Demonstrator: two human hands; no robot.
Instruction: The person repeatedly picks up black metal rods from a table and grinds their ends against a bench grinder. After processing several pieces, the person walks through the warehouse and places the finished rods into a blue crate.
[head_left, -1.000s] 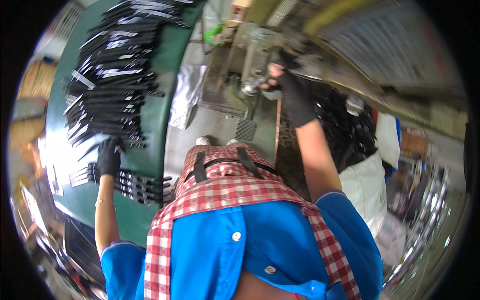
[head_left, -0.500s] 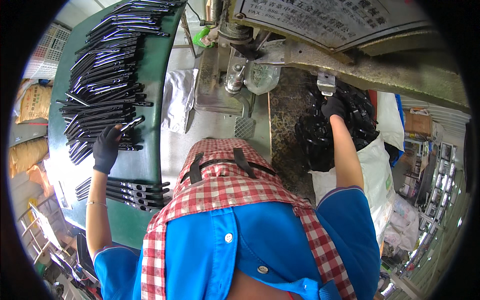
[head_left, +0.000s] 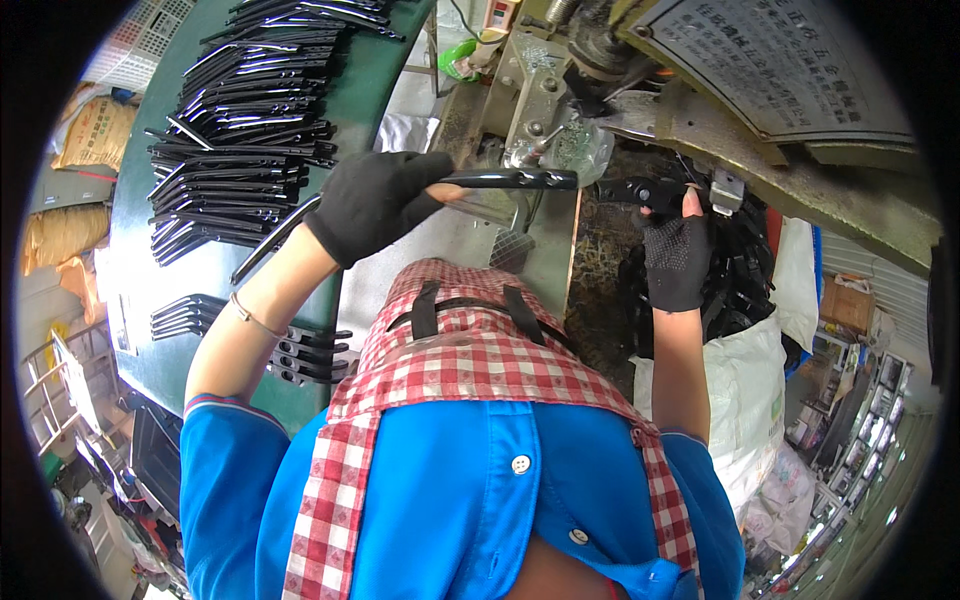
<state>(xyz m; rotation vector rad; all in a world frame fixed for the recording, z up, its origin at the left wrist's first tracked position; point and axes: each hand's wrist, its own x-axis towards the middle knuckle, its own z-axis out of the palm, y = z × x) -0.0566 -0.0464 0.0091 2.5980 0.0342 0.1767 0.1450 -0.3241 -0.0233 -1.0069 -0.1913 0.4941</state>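
Two gloved hands, each with one black metal arm (head_left: pixel 520 179); dozens more on one green table (head_left: pixel 160 330).

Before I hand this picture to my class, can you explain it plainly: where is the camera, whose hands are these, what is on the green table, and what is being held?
The picture comes from a wide fisheye camera worn on a person's head, looking down, so straight edges bend and the person's own blue shirt and checked apron fill the bottom. Both arms belong to that person. The left hand, in a black glove, holds a long black metal piece out toward a grey workshop machine. The right hand, in a fingerless black glove, grips a second black piece just under the machine. On the left stands a green table carrying rows of similar black pieces. On the right a white sack holds more dark parts.
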